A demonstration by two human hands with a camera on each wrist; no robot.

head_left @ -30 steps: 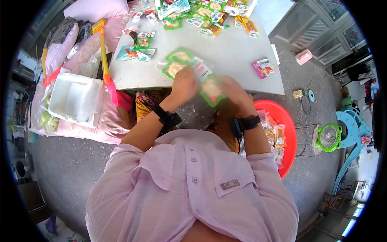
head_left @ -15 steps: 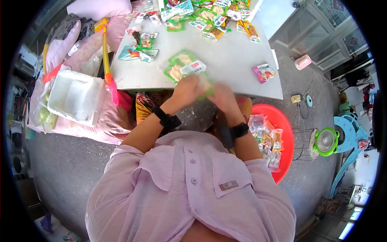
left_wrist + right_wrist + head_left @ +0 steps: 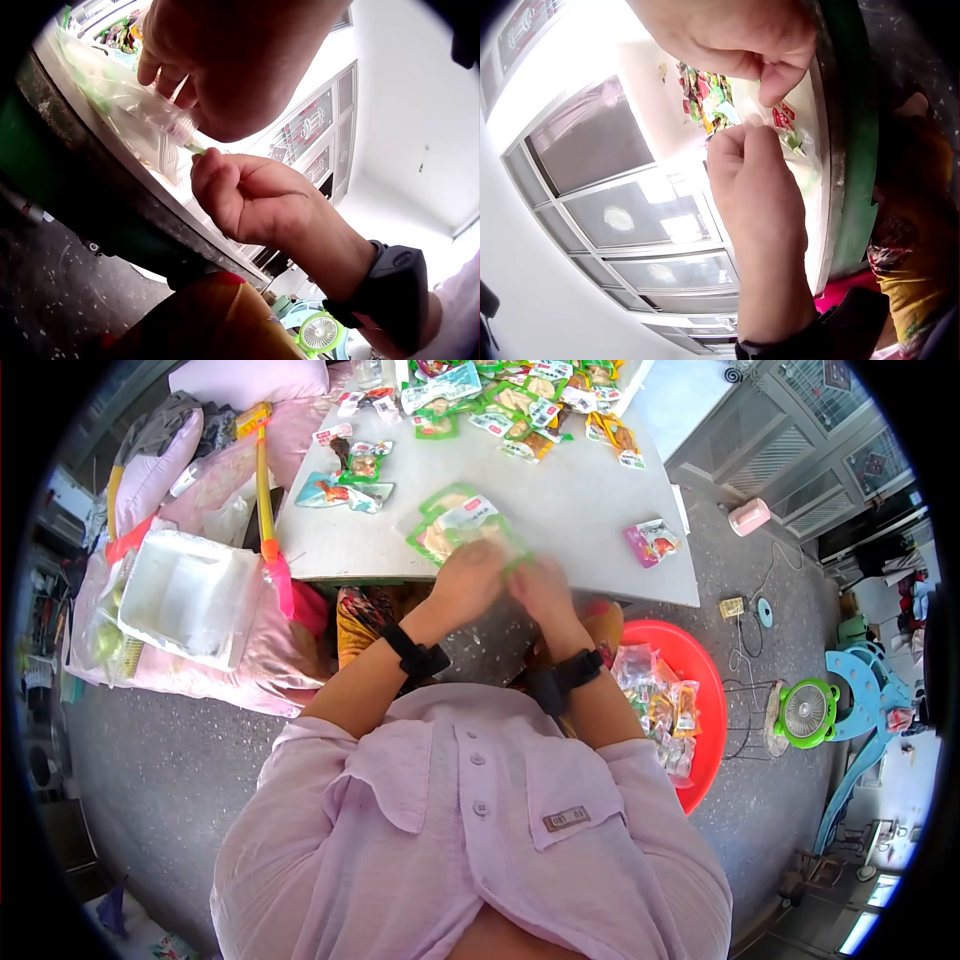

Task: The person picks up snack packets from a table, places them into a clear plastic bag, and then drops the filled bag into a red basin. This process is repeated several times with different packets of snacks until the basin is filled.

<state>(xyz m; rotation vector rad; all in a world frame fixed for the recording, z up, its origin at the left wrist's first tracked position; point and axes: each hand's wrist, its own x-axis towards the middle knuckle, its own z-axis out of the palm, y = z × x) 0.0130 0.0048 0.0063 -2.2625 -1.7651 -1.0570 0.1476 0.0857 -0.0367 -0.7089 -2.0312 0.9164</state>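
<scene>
A clear plastic bag (image 3: 124,105) with green-edged snack packets (image 3: 446,502) in it lies over the table's near edge, a white and red label (image 3: 470,512) showing on top. My left hand (image 3: 470,582) grips the bag's near end, which bunches up under its fingers in the left wrist view. Close beside it, my right hand (image 3: 542,592) pinches the gathered end between thumb and curled fingers; a thin green bit shows at those fingertips. Both hands almost meet, and the right one is blurred in the head view.
Snack packets (image 3: 520,410) pile up at the table's far side; a few others (image 3: 345,493) lie at left. A pink-and-white packet (image 3: 653,543) sits at right. On the floor stands a red basin (image 3: 712,710) of packets. A white foam box (image 3: 185,600) rests on the bed.
My right hand has moved left, close to my left hand. The bag's right part, stretched out between the hands before, is now gathered. The left hand has stayed nearly in place.
</scene>
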